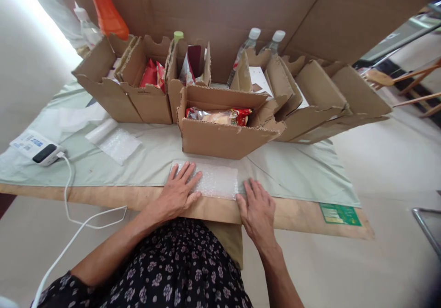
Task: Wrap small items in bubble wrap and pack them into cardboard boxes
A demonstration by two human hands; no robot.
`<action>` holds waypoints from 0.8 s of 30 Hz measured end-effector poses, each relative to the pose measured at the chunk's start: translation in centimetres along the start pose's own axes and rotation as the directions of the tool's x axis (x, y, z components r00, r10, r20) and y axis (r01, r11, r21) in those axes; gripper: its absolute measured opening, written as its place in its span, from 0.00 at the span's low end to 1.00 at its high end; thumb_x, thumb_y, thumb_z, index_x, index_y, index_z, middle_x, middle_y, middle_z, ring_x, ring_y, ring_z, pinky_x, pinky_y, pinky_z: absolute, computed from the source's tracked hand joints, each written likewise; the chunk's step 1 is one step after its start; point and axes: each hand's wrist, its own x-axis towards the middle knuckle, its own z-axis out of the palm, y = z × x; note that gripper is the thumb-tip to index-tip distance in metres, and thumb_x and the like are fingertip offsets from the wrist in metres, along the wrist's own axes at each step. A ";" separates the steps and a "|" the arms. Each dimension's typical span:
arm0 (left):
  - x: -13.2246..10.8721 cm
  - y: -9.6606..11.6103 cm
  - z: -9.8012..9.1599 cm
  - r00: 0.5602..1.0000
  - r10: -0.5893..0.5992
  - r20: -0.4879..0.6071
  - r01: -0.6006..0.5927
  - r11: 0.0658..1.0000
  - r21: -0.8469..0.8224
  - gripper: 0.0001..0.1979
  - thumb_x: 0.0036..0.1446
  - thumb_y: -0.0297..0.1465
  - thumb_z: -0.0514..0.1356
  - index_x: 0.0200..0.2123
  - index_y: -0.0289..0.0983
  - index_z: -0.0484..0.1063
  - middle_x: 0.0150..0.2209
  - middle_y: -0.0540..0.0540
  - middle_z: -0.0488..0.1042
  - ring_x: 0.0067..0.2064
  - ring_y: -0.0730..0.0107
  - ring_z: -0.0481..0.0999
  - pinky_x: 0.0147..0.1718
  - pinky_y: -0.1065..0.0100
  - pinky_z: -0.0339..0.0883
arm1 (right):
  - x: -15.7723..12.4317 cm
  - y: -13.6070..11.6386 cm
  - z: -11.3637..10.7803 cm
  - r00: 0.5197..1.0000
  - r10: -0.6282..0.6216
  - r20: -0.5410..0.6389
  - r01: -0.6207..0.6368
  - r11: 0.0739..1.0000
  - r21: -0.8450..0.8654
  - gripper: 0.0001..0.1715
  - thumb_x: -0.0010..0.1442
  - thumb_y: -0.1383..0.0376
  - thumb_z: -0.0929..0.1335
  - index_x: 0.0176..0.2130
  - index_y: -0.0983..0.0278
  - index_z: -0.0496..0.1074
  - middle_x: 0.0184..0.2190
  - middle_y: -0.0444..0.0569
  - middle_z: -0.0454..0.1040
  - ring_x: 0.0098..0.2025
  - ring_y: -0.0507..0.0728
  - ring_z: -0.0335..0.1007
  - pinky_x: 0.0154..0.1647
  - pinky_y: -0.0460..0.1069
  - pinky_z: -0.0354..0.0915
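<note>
A flat sheet of clear bubble wrap [218,180] lies at the front edge of the cloth-covered table. My left hand [179,191] rests flat over its left end, fingers spread. At the other end, my right hand [257,204] lies palm down on the table edge, its thumb close to the sheet's right corner; whether it touches I cannot tell. Neither hand grips anything. Just behind the sheet stands a cardboard box [213,138] holding a snack packet [220,116] with red ends.
Several open cardboard bins [127,103] line the back, some with packets. Bottles [253,34] stand behind them. Another piece of bubble wrap [115,142] lies left, near a white device [46,154] whose cable [67,193] hangs over the front edge. A green card [340,214] is at right.
</note>
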 end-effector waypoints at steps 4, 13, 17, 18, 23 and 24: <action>1.1 1.6 -0.5 0.991 0.043 -0.130 -0.033 0.996 0.082 0.28 0.71 0.31 0.49 0.72 0.37 0.56 0.75 0.36 0.54 0.76 0.52 0.51 0.72 0.43 0.46 | 2.5 -3.5 -0.1 0.993 -0.101 -0.065 0.103 0.994 0.022 0.24 0.72 0.63 0.60 0.63 0.65 0.70 0.68 0.60 0.66 0.71 0.66 0.58 0.65 0.61 0.59; -0.8 -0.7 0.6 0.999 -0.049 -0.008 0.050 0.982 0.183 0.27 0.70 0.38 0.54 0.69 0.40 0.61 0.74 0.36 0.57 0.74 0.44 0.55 0.70 0.35 0.46 | 1.9 -2.3 2.2 0.965 -0.263 0.005 0.262 0.963 0.064 0.24 0.73 0.61 0.62 0.63 0.63 0.70 0.66 0.56 0.69 0.68 0.66 0.63 0.65 0.62 0.56; -2.0 -2.1 -0.6 0.990 -0.106 -0.096 0.120 0.982 0.143 0.24 0.70 0.36 0.53 0.66 0.37 0.65 0.72 0.32 0.59 0.74 0.43 0.56 0.69 0.36 0.50 | 0.2 1.3 0.6 0.987 -0.132 -0.096 0.138 0.988 0.064 0.21 0.74 0.60 0.60 0.58 0.64 0.73 0.61 0.57 0.75 0.65 0.64 0.67 0.60 0.59 0.60; -1.7 -2.3 -0.8 0.984 -0.127 -0.127 0.144 0.980 0.135 0.23 0.70 0.35 0.53 0.65 0.36 0.66 0.71 0.31 0.60 0.73 0.42 0.57 0.69 0.37 0.52 | 0.7 1.3 0.5 0.986 -0.119 -0.116 0.128 0.989 0.077 0.21 0.74 0.60 0.60 0.58 0.65 0.73 0.59 0.58 0.76 0.64 0.64 0.67 0.59 0.58 0.61; 0.8 -2.4 -0.5 0.984 -0.122 -0.132 0.136 0.985 0.106 0.23 0.67 0.30 0.55 0.64 0.36 0.68 0.71 0.31 0.62 0.72 0.40 0.59 0.67 0.36 0.55 | 5.1 -1.7 1.5 0.974 -0.205 -0.093 0.215 0.970 0.112 0.23 0.73 0.61 0.61 0.61 0.65 0.71 0.62 0.59 0.73 0.66 0.66 0.65 0.58 0.59 0.61; 1.2 -2.4 -0.4 0.988 -0.113 -0.103 0.123 0.987 0.100 0.23 0.67 0.29 0.55 0.64 0.37 0.68 0.70 0.33 0.63 0.72 0.41 0.59 0.67 0.37 0.55 | 5.7 -2.2 1.8 0.972 -0.225 -0.064 0.231 0.966 0.112 0.23 0.72 0.62 0.61 0.61 0.65 0.71 0.62 0.59 0.73 0.66 0.66 0.65 0.59 0.59 0.61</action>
